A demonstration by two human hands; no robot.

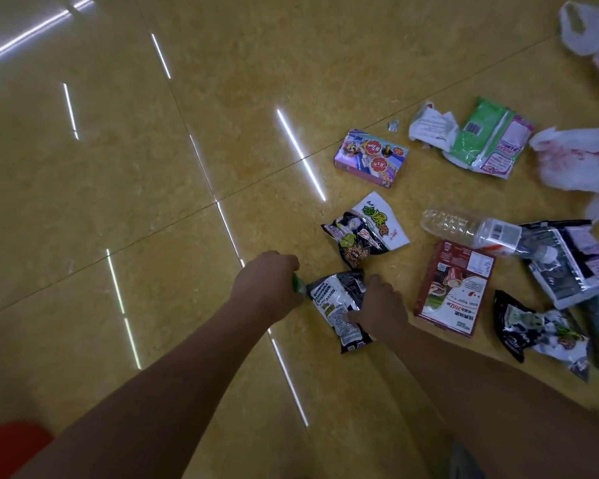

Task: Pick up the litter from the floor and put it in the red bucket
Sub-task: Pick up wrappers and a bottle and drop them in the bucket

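A black-and-white snack wrapper (pixel 336 305) lies on the yellow tiled floor between my two hands. My right hand (pixel 381 307) rests on its right side, fingers pressing on it. My left hand (pixel 268 285) is closed into a fist just left of the wrapper, with a small green scrap (pixel 298 284) sticking out of it. A sliver of the red bucket (pixel 11 444) shows at the bottom left corner, partly hidden by my left forearm.
More litter lies to the right: another black-and-green wrapper (pixel 363 229), a purple box (pixel 370 158), a red box (pixel 453 288), a clear plastic bottle (pixel 471 229), a green-and-pink pack (pixel 491 140), crumpled paper (pixel 429 124), white plastic bags (pixel 581 157) and dark wrappers (pixel 540 330).
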